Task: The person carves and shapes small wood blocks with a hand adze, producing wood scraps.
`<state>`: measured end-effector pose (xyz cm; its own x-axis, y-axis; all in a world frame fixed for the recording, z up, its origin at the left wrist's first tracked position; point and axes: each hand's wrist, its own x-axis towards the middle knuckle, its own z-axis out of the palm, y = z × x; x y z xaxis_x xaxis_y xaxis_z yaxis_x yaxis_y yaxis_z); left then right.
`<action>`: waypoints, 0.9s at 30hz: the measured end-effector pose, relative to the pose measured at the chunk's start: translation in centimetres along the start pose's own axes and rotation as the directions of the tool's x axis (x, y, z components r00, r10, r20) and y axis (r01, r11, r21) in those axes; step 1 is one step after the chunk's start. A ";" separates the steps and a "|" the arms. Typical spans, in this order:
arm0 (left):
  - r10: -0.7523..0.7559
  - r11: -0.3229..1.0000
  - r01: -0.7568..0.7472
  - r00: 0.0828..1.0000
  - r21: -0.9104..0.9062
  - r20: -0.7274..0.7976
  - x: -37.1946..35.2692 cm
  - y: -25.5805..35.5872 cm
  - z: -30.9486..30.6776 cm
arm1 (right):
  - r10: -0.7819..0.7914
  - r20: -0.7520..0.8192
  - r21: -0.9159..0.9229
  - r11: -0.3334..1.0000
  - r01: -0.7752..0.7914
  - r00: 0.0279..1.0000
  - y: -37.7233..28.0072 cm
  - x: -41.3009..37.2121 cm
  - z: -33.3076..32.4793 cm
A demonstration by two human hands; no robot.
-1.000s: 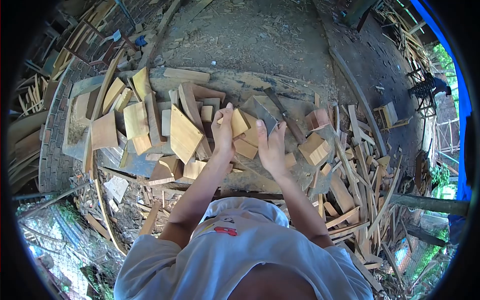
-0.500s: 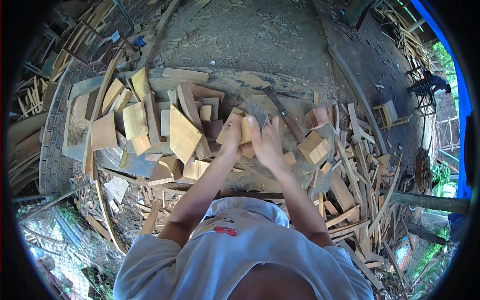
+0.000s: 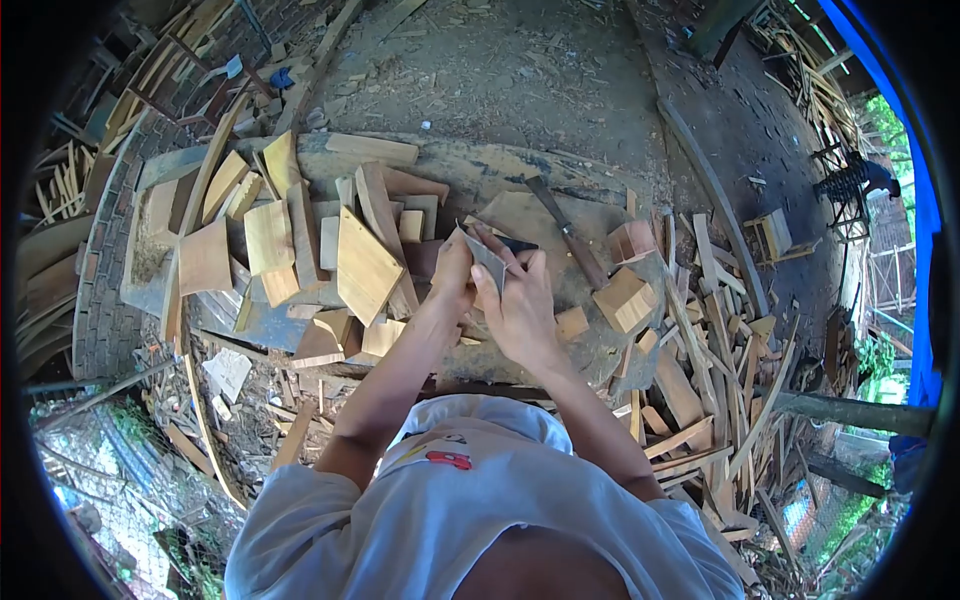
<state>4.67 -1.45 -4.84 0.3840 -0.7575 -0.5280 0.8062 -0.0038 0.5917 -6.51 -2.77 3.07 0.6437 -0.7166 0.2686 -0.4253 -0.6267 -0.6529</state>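
My left hand [image 3: 452,270] is closed in front of me over the bench; the small wooden block it gripped half a second ago is now almost wholly hidden by the hands. Against it, my right hand [image 3: 520,305] grips a thin, bent grey sheet [image 3: 488,257] that looks like sandpaper, its darker side showing near the fingers. To the right of both hands lies a chisel-like tool [image 3: 585,255] with a wooden handle and dark blade. A pale, pointed board [image 3: 368,268] leans among other pieces left of my left hand.
The worn wooden bench [image 3: 480,160] carries several cut blocks on its left. At its right end sits a larger block [image 3: 626,298]. Offcuts [image 3: 715,380] are heaped right of the bench. Far right, a person [image 3: 880,175] is near a dark frame.
The grey sheet and my right hand have shifted left and closer to my left hand. The wooden block, visible between the hands before, is now covered.
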 end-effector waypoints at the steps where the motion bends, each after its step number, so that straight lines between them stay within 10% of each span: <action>1: 0.031 0.997 -0.030 0.999 0.068 -0.009 -0.5 0.0 0.1 | 0.008 0.029 0.046 0.999 -0.009 1.000 0.3 0.1 0.1; 20: 0.005 0.999 0.001 0.988 -0.039 0.154 0.9 -0.1 -1.4 | -0.072 0.004 -0.053 0.996 0.072 0.997 -0.6 -0.2 0.2; 23: -0.025 0.999 0.025 1.000 0.043 0.010 -2.1 0.2 1.3 | 0.106 -0.021 -0.089 0.990 -0.107 0.994 0.2 2.1 0.2; 26: 0.040 0.997 -0.040 0.999 -0.069 0.002 -1.8 1.0 2.1 | -0.034 -0.035 -0.175 0.984 0.027 0.999 1.2 1.5 1.7; 27: 0.025 0.993 -0.015 0.996 -0.120 0.088 -0.5 1.0 0.1 | -0.027 -0.031 0.023 0.999 0.028 0.999 -1.3 0.8 0.6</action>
<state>5.21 -1.15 -3.96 0.3633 -0.8116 -0.4575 0.8486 0.0856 0.5221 -5.10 -2.37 3.70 0.6353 -0.7083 0.3079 -0.3926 -0.6395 -0.6610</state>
